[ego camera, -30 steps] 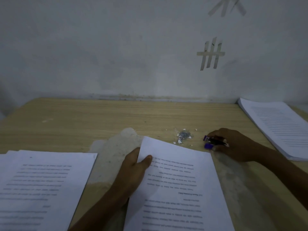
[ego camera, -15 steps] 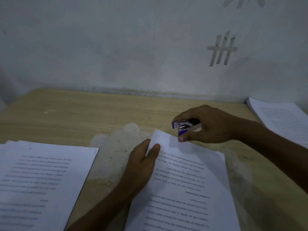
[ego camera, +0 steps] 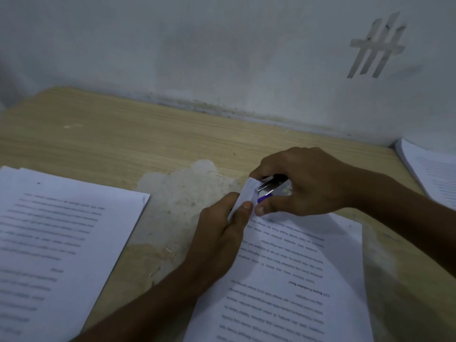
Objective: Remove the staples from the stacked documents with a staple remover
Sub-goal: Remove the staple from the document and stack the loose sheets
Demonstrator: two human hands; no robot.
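Here, my left hand [ego camera: 219, 233] pinches the document [ego camera: 291, 280] corner. My right hand [ego camera: 303, 183] clamps the staple remover [ego camera: 267, 188] against that corner.

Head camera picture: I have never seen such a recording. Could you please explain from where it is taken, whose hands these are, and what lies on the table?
There is no machine here. A person wears a camera on the head, so the picture looks forward and down at that person's own two hands. The left hand pinches the lifted corner of a printed document, thumb on top. The right hand grips a small staple remover, metal with purple parts, set against that corner. Everything lies on a wooden table against a pale wall. A second stack of printed pages lies at the left, a third stack at the far right edge. The table has a worn pale patch.
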